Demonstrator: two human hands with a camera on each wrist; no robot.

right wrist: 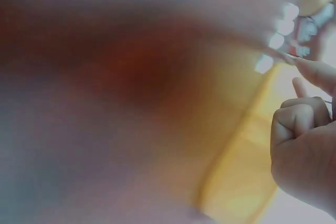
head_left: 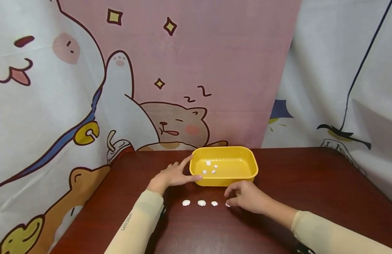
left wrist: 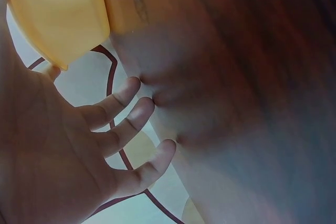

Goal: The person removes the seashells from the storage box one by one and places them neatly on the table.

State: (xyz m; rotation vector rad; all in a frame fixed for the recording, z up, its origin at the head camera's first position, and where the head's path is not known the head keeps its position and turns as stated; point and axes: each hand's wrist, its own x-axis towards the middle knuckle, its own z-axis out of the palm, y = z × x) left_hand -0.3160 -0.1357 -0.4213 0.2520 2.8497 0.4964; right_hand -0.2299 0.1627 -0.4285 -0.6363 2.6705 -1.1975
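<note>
My left hand rests at the left end of a yellow basin, its thumb over the front rim and its index finger along the left side. In the left wrist view, its other fingers are spread, their tips at the table. Small white seashells lie inside the basin at the left. More shells form a row in front of it. My right hand is at the row's right end, thumb tip at the last shell, which it partly covers. A gap shows between thumb and index finger.
The dark red-brown table bears the basin near its back edge. Behind stands a cloth backdrop with cartoon animals. White cloth hangs at the right. Much of the right wrist view is blurred.
</note>
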